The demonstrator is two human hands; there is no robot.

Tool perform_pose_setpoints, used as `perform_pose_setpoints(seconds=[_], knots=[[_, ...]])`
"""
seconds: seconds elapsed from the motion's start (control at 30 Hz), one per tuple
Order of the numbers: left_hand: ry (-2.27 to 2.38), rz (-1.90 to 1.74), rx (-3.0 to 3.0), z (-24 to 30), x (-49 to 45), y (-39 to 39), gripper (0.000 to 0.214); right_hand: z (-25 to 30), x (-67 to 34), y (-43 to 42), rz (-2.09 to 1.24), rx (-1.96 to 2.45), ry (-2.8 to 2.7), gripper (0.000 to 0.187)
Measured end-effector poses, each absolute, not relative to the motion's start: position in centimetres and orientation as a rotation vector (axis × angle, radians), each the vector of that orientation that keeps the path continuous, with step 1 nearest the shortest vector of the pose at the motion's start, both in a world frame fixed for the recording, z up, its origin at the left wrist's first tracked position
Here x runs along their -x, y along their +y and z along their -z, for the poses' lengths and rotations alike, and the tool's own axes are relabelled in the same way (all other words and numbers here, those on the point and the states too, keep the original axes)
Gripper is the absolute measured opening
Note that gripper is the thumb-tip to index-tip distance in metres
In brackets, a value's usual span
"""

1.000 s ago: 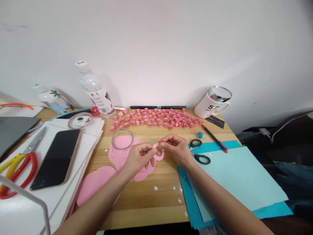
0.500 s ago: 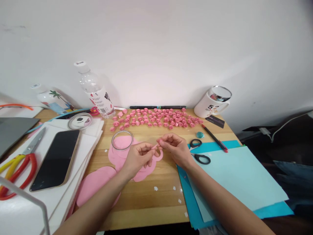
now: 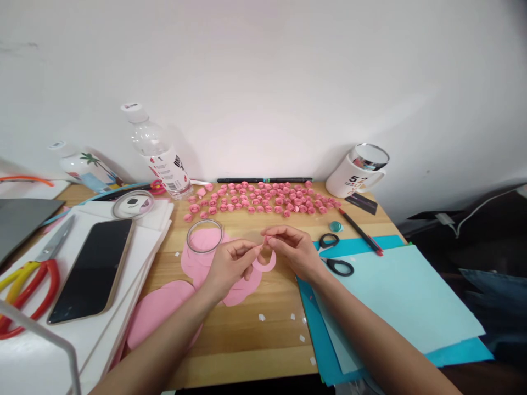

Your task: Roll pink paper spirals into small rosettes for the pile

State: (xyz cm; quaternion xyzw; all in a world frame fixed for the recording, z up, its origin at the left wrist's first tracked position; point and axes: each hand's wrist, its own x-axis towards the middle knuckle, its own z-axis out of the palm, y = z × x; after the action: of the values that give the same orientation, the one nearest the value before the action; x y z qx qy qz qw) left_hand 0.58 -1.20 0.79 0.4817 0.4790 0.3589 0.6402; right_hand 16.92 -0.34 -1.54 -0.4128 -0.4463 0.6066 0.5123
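Observation:
Between my two hands is a curled pink paper strip (image 3: 267,265), its loose end looping down below my fingers. My left hand (image 3: 235,264) pinches the strip between thumb and forefinger. The rolled end sits in the fingertips of my right hand (image 3: 293,248), which are closed on it. Under and beside my left hand lie pink paper circles (image 3: 242,291), with a roll of clear tape (image 3: 205,237) resting on them. Behind my hands, several small rolled pink paper roses (image 3: 267,209) are spread in rows near the wall.
Black-handled scissors (image 3: 341,267) and blue paper sheets (image 3: 395,307) lie at right, near a pen (image 3: 362,233) and a white mug (image 3: 349,176). At left are a phone (image 3: 93,269), red-and-yellow scissors (image 3: 45,282) and a water bottle (image 3: 164,170). White scraps (image 3: 262,317) dot the table.
The strip's hanging loop looks larger and lower below my fingers. Both hands keep their pinch on it, with only small finger movements. The view has shifted slightly.

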Motion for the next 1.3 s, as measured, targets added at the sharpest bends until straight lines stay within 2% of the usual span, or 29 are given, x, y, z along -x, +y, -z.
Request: perform_pose_setpoints(seconds=[0.5,0.7,1.13,1.3], knots=[[1.047,-0.832,-1.125,0.1,-0.3,-1.2,0.017,1.5,-16.7,-0.4,-1.437,0.889,-1.084,0.015],[1.087,-0.812,-1.148,-0.5,-0.4,-1.2,0.026,1.4,-16.7,-0.6,-1.446,0.965,-1.138,0.013],[1.037,-0.856,-1.129,0.2,-0.4,-1.3,0.013,1.1,-16.5,-0.8,-1.592,0.913,-1.029,0.020],[1.099,-0.866,-1.135,-0.4,-0.5,-1.2,0.016,1.3,-16.6,-0.7,-1.550,0.950,-1.110,0.017]])
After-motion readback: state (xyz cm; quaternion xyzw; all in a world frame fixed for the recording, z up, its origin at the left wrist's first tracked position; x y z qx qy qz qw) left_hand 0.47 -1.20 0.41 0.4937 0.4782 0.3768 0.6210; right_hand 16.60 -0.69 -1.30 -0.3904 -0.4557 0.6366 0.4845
